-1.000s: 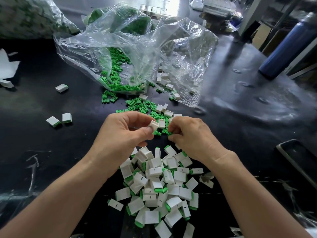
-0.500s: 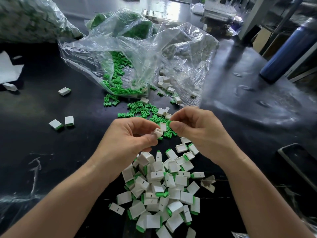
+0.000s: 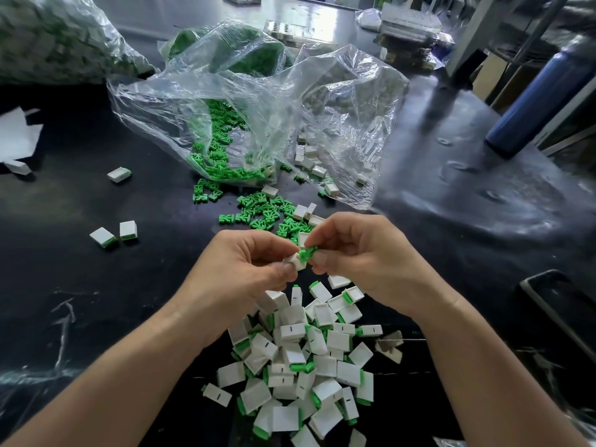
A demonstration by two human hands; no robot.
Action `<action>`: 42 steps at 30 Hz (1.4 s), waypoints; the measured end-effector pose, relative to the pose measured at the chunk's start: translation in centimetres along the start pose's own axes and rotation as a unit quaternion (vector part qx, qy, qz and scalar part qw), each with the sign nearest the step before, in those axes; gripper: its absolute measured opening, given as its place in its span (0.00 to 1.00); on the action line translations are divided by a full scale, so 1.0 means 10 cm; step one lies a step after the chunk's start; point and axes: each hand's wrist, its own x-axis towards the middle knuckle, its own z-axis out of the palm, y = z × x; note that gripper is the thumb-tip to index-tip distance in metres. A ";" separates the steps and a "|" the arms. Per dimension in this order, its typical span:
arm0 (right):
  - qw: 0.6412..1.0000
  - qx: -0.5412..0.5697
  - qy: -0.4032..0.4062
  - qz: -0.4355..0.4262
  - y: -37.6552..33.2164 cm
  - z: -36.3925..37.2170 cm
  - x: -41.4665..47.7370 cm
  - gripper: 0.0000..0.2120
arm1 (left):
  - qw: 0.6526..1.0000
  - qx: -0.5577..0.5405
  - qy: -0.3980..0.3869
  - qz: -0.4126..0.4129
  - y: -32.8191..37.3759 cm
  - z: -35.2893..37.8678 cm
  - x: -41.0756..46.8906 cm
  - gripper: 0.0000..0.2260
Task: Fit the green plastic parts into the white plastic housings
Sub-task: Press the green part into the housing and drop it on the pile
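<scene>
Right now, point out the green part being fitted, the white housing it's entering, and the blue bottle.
green part (image 3: 305, 254), head view: exposed green end
white housing (image 3: 295, 261), head view: visible white face
blue bottle (image 3: 538, 98), head view: mid body

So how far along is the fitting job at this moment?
Done: a pile of fitted housings lies nearest the person. In hand: the left hand pinches a white housing while the right hand holds a green part at its opening, not fully seated. Left: many loose green parts and empty housings by the clear bag.
</scene>
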 end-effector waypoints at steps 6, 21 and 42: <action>1.000 -0.026 0.010 0.009 0.01 -0.01 -0.01 0.13 | 1.000 -0.016 -0.007 0.003 0.02 0.00 0.00 0.09; 0.992 -0.121 0.042 -0.008 -0.03 0.06 -0.02 0.17 | 1.000 0.000 -0.007 0.019 0.01 -0.02 -0.01 0.09; 0.976 -0.201 0.074 -0.039 -0.05 0.15 -0.05 0.06 | 0.982 0.135 0.058 0.117 -0.06 0.00 -0.01 0.11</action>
